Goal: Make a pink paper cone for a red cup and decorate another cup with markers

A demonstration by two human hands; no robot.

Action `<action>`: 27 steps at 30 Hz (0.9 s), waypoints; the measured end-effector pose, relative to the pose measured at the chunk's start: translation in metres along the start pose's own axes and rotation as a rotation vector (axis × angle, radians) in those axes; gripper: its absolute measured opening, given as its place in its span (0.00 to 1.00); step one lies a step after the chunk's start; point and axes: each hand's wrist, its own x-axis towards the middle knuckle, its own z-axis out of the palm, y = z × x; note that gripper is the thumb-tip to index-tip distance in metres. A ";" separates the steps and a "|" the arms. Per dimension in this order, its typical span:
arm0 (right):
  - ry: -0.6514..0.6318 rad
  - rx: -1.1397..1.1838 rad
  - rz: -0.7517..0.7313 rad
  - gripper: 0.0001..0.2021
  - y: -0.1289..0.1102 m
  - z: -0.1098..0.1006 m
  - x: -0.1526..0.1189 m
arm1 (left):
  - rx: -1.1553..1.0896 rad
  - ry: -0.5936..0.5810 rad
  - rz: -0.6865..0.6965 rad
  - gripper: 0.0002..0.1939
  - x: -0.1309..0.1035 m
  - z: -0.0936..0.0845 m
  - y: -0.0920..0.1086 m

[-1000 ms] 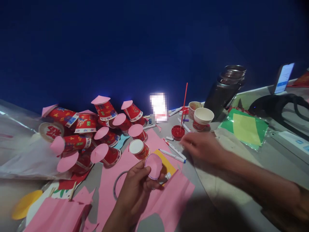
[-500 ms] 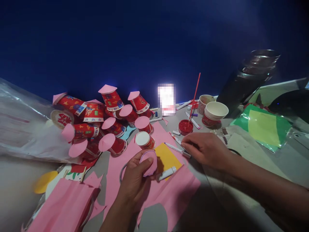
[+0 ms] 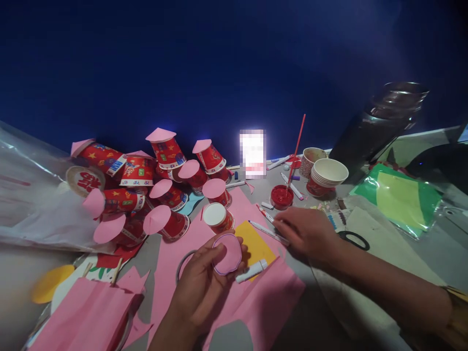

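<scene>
My left hand (image 3: 204, 278) is closed on a round pink paper disc (image 3: 227, 253) with a purple drawn outline, thumb on top. My right hand (image 3: 307, 231) rests low over the table with its fingers curled together. Its fingertips cover the near end of a red-tipped marker (image 3: 264, 212), and whether they grip it is hidden. A blue-tipped marker (image 3: 266, 232) lies uncapped just beside those fingers. Under the left hand spreads cut pink paper (image 3: 252, 302), with a yellow sheet (image 3: 252, 243) and a white marker (image 3: 251, 271) on it. A red paper cup (image 3: 218, 218) stands upside down beyond the disc.
Several red cups with pink paper cones (image 3: 166, 146) are piled at left, beside a plastic bag (image 3: 32, 190). A red paint pot (image 3: 281, 197) holds a thin stick. Stacked cups (image 3: 327, 175), black-handled scissors (image 3: 354, 240) and a dark flask (image 3: 380, 122) stand or lie at right.
My left hand has tilted the pink disc so more of its face shows. The right hand has barely moved. The view has shifted slightly, showing more of the scissors.
</scene>
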 end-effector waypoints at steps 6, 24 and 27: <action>0.000 0.200 -0.102 0.13 -0.015 0.009 -0.007 | 0.068 0.006 0.047 0.09 -0.003 0.008 0.003; -0.026 0.548 0.067 0.08 -0.024 0.015 -0.004 | 0.275 0.127 0.340 0.14 -0.009 0.001 -0.004; -0.037 0.644 0.098 0.10 -0.028 0.008 -0.004 | 0.216 0.098 0.242 0.19 -0.006 0.006 -0.013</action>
